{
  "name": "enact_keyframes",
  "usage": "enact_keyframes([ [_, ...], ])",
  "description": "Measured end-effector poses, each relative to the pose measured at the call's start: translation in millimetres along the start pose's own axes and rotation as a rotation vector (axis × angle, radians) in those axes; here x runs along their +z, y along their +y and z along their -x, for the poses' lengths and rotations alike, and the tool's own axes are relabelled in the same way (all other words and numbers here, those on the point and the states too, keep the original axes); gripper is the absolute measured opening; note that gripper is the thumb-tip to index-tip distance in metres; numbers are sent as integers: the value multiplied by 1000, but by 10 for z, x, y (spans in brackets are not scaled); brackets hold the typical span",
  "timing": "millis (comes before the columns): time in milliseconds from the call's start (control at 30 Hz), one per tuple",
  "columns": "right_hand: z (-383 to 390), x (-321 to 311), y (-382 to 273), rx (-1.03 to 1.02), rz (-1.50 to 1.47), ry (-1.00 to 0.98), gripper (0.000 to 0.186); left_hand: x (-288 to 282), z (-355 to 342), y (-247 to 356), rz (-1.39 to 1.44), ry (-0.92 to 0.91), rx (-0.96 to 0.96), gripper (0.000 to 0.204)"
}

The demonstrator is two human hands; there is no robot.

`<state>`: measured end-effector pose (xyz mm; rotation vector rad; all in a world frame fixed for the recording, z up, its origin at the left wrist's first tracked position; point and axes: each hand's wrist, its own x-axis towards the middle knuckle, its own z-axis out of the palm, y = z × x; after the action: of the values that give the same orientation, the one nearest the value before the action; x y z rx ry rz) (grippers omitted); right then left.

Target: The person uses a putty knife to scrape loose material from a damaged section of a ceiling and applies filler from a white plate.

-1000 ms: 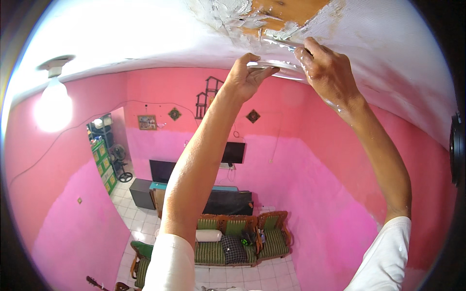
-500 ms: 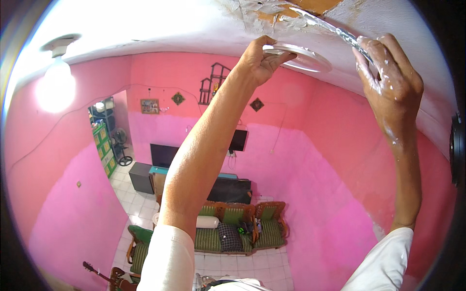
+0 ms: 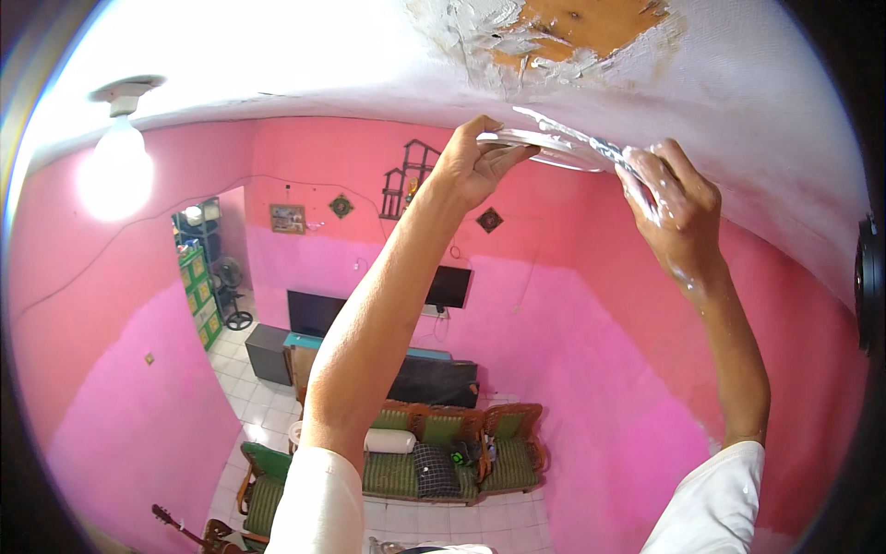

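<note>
Raised near the ceiling, my left hand (image 3: 471, 166) grips a white round plate (image 3: 577, 161) by its near left edge, thumb above and fingers beneath. My right hand (image 3: 678, 203), smeared with white paste, is closed around the handle of a putty knife (image 3: 565, 129). The knife's paste-coated blade points left, just over the plate; whether it touches the plate I cannot tell. Above both hands, the white ceiling (image 3: 738, 102) has a broken patch showing brown board (image 3: 581, 37). Rough grey-white filler (image 3: 471, 46) is spread along the patch's left side.
A lit bulb (image 3: 118, 171) hangs from the ceiling at left. Far below stand green-striped wooden chairs (image 3: 509, 462), a dark cabinet (image 3: 269, 354) and a guitar (image 3: 194, 535). Pink walls (image 3: 628, 369) surround the room. A round black object (image 3: 868, 286) is at the right edge.
Both hands have come down from the ceiling patch. The putty knife has moved left and down to the plate, and more of the broken patch shows.
</note>
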<state>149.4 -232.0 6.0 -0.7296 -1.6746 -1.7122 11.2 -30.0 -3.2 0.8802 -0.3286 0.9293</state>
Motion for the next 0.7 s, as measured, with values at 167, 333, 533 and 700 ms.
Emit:
enact_keyframes([
  [167, 224, 84, 216, -2, -61, 14, 20, -277, -318, 62, -6, 49, 40, 52],
  [333, 421, 82, 180, 109, -126, 17, 20, -587, -227, 8, 17, 144, 8, 49],
  [533, 265, 228, 325, -11, 87, 26, 13, -512, -158, -223, 38, 106, -40, 47],
  [700, 279, 526, 39, -114, 199, -5, 5, -709, 357, -464, 47, 146, -75, 49],
])
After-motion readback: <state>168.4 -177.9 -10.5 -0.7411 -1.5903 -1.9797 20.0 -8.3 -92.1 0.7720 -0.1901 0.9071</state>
